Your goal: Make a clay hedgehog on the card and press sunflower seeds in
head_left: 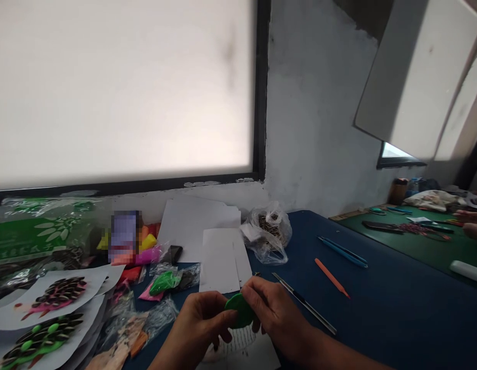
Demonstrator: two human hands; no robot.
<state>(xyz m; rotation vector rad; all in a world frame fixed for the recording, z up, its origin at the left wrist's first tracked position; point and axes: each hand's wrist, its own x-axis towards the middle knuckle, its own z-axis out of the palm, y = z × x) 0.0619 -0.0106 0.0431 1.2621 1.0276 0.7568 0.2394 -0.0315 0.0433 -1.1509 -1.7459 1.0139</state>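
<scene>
A flattened piece of green modelling clay (241, 314) is held up between both hands. My left hand (203, 321) pinches its left edge with thumb and fingers. On the opposite edge, the thumb and fingers of my right hand (271, 307) are closed on it too. Below the hands lies a white sheet (261, 352) with a drawing of rows of dark lines, partly covered by the hands. Beside my right hand a thin metal craft tool (305, 303) rests on the blue table (380, 329).
Finished seed-and-clay pictures (61, 293) are stacked at left, near bags of coloured clay (165, 282). White paper (218, 257) and a plastic bag of seeds (271, 228) stand by the wall. An orange pen (332, 277) and blue tweezers (342, 251) lie right. Another person's hand (473, 223) is at the green table.
</scene>
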